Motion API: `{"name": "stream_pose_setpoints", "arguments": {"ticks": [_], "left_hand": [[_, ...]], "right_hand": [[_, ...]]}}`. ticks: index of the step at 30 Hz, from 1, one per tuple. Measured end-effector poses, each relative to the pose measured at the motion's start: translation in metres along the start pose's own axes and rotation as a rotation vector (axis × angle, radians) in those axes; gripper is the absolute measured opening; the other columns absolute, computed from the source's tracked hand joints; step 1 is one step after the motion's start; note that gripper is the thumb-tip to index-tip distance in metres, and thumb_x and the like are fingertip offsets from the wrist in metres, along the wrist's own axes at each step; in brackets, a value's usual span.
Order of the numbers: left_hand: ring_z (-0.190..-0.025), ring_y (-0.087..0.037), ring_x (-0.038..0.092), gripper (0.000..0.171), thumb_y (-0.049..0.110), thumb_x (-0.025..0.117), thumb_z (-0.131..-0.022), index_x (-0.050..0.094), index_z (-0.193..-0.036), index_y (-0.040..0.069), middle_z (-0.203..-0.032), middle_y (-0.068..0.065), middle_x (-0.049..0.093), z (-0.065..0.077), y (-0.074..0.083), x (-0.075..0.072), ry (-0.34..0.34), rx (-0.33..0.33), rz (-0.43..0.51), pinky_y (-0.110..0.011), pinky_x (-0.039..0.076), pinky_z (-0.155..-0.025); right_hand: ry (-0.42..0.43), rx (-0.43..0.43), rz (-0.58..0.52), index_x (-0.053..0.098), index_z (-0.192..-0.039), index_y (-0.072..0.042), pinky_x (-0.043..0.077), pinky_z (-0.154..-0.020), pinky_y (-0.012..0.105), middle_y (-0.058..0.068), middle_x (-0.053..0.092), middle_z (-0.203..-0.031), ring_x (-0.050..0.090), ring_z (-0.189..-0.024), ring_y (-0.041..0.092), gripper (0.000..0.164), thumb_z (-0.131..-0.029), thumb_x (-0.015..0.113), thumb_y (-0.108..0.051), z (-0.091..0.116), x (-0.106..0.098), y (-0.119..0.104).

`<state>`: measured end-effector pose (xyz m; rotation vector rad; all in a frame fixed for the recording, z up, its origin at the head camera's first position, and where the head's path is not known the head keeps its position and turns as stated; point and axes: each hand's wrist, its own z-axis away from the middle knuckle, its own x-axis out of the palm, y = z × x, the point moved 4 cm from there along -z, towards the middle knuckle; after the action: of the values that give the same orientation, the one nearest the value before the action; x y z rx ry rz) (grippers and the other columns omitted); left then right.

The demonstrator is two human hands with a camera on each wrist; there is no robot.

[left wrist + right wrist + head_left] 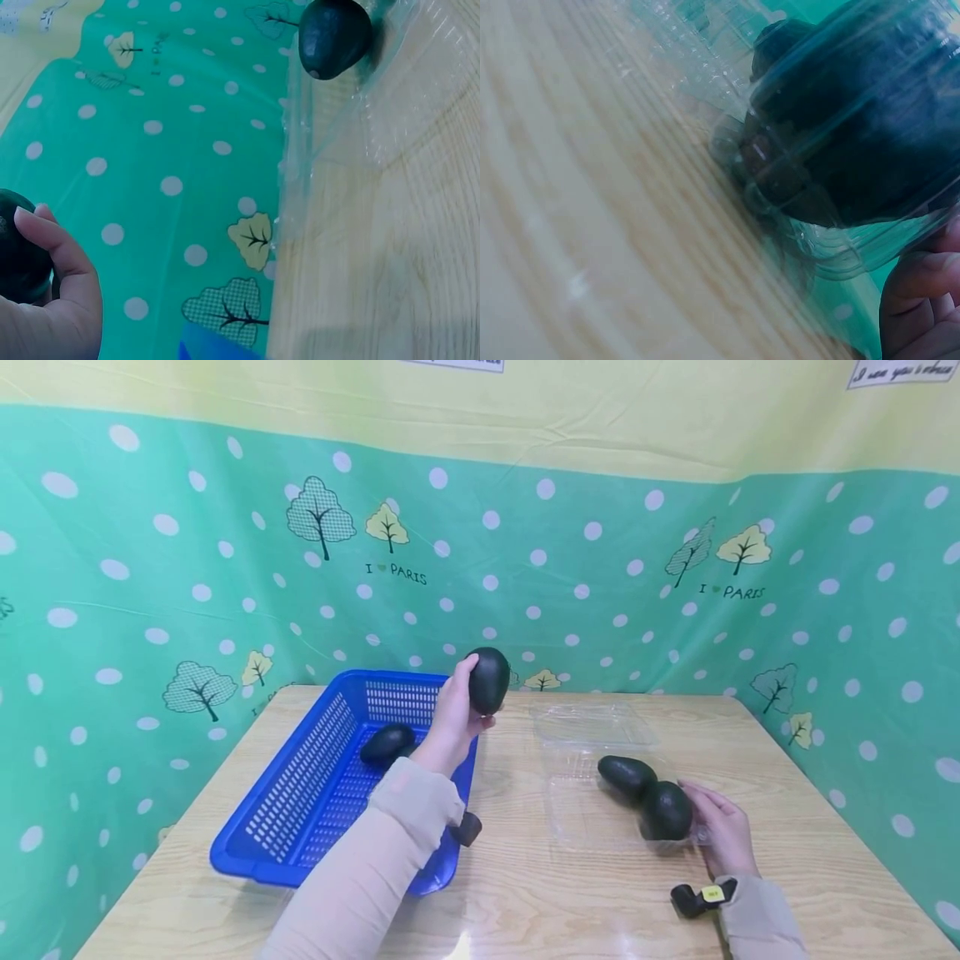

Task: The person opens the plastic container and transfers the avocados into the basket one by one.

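In the head view, my left hand (454,714) grips a dark green avocado (489,681) above the right rim of a blue plastic basket (285,777). The left wrist view catches the same hand (64,292) curled round that fruit. Another avocado (387,744) lies inside the basket, partly behind the left arm. To the right, two avocados, one pear-shaped (627,777) and one rounder (666,811), sit in a clear plastic clamshell container (577,827). At its right front corner my right hand (723,827) holds the container's edge, its fingers beside the rounder avocado.
The container's clear lid (592,724) lies folded back toward the far side of the wooden table (525,893). A green polka-dot cloth (540,560) with printed trees hangs behind and along both sides. Each wrist wears a small black camera (686,902).
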<state>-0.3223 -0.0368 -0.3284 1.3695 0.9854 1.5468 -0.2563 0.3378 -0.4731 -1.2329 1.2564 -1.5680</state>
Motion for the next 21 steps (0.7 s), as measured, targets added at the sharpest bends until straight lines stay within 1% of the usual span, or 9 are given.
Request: {"name": "stream_pose_setpoints", "arguments": {"ticks": [5, 9, 12, 16, 21], "left_hand": [[-0.077, -0.019, 0.064, 0.05, 0.055, 0.053, -0.092, 0.058, -0.128, 0.021, -0.109, -0.012, 0.063, -0.001, 0.002, -0.006, 0.014, -0.019, -0.006, -0.024, 0.047, -0.058], [-0.075, -0.018, 0.063, 0.05, 0.056, 0.053, -0.092, 0.058, -0.127, 0.02, -0.106, -0.011, 0.062, -0.002, 0.005, -0.011, 0.02, -0.024, -0.019, -0.024, 0.047, -0.058], [-0.078, -0.02, 0.062, 0.05, 0.056, 0.053, -0.092, 0.057, -0.126, 0.02, -0.106, -0.011, 0.062, -0.002, 0.006, -0.016, 0.03, -0.029, -0.029, -0.023, 0.047, -0.058], [-0.083, -0.021, 0.063, 0.051, 0.056, 0.053, -0.092, 0.056, -0.127, 0.019, -0.109, -0.011, 0.062, -0.003, 0.008, -0.021, 0.04, -0.034, -0.042, -0.023, 0.048, -0.058], [-0.077, -0.017, 0.063, 0.051, 0.056, 0.054, -0.092, 0.056, -0.127, 0.019, -0.108, -0.012, 0.062, -0.004, 0.009, -0.027, 0.038, -0.037, -0.053, -0.024, 0.048, -0.06]], "right_hand": [[-0.005, 0.001, -0.009, 0.078, -0.09, -0.03, 0.039, -0.043, 0.015, -0.013, 0.071, -0.074, 0.049, -0.049, 0.0, 0.021, -0.098, 0.062, -0.02, 0.001, 0.0, 0.0], [-0.01, 0.0, -0.016, 0.078, -0.091, -0.03, 0.039, -0.043, 0.015, -0.013, 0.072, -0.075, 0.05, -0.051, 0.0, 0.021, -0.098, 0.062, -0.02, 0.001, 0.001, 0.0], [-0.012, 0.0, -0.015, 0.078, -0.091, -0.03, 0.04, -0.044, 0.015, -0.013, 0.071, -0.076, 0.05, -0.051, 0.0, 0.02, -0.098, 0.062, -0.02, 0.001, 0.001, 0.0], [-0.009, 0.003, -0.008, 0.078, -0.091, -0.03, 0.04, -0.044, 0.015, -0.013, 0.071, -0.076, 0.051, -0.052, 0.0, 0.02, -0.098, 0.062, -0.02, 0.0, 0.001, 0.0], [-0.01, 0.006, -0.007, 0.078, -0.091, -0.03, 0.039, -0.044, 0.015, -0.014, 0.071, -0.076, 0.05, -0.052, 0.0, 0.019, -0.098, 0.063, -0.021, 0.001, 0.001, -0.001]]}}
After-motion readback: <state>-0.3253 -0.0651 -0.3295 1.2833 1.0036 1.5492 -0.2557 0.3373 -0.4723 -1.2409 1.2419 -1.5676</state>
